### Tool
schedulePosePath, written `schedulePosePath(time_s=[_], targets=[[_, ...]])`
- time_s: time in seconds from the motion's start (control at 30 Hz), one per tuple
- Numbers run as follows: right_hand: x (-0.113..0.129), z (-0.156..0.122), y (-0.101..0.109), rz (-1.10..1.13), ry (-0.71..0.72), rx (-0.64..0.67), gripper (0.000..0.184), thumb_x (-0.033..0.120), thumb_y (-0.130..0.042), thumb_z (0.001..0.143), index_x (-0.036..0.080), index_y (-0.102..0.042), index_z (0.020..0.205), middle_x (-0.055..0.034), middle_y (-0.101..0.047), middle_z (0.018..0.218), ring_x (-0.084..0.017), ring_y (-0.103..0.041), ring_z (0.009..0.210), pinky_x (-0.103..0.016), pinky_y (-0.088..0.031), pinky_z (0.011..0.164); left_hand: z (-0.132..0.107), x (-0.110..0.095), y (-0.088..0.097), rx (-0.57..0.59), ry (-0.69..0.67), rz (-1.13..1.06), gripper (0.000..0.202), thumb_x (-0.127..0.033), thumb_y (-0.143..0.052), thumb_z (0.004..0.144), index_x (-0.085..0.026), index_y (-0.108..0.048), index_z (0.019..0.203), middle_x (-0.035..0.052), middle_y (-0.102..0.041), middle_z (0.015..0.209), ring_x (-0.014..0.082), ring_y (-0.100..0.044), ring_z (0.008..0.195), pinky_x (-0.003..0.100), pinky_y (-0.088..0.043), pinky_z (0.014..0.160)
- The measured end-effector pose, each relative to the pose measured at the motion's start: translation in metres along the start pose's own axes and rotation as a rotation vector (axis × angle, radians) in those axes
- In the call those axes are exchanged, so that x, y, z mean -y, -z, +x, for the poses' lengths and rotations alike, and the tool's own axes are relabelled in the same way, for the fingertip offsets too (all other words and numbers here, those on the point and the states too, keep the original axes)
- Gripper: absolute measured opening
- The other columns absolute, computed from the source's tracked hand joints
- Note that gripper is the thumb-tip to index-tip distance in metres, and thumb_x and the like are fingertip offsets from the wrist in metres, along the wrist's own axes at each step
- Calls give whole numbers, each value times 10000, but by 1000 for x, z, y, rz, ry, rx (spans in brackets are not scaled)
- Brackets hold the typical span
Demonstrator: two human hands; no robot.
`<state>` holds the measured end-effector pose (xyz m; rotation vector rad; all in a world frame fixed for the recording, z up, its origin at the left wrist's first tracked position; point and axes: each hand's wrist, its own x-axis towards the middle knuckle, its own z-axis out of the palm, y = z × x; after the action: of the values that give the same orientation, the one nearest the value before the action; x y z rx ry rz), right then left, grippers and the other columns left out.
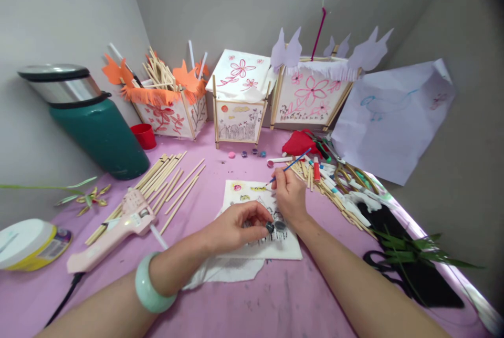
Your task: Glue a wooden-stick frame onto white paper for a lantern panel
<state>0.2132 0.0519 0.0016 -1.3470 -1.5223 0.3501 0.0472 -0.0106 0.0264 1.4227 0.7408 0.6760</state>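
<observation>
The right hand [290, 196] grips the brush [292, 163] near the far edge of the sheet [289, 252], well inside the table's [220, 309] right edge, while the left hand [241, 224] pinches a pot [270, 227] above the drawing [244, 198], which a slackened hold could stain.

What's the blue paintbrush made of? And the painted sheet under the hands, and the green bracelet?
The paintbrush handle looks smooth and blue, perhaps painted wood or plastic. The painted sheet seems to be matte paper, from its flat, crisp edges, though maybe thin cloth. The bracelet looks like polished stone, pale green and softly shiny; glass could look alike.
</observation>
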Motion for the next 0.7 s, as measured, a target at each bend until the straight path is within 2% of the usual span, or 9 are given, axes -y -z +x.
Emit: schedulePosePath(time_s=[0.3, 0.7], targets=[[-1, -1, 0, -36, 11, 41, 367, 469, -367, 944, 207, -550, 763, 4, -606, 597, -130, -566, 508, -231, -399, 523, 0, 0, 0, -4, 7, -6, 272, -331, -682, 754, -146, -565, 915, -34, -462, 661, 92, -398, 610, 236, -306, 567], [-1, 0, -1, -116, 44, -13, 366, 450, -372, 943, 206, -549, 734, -11, -606, 604, -140, -560, 516, -245, -380, 536, 1, 0, 0, -4, 13, -9, 277, -329, -685, 750, -146, -564, 919, -33, -467, 669, 98, -410, 622, 241, -316, 582]])
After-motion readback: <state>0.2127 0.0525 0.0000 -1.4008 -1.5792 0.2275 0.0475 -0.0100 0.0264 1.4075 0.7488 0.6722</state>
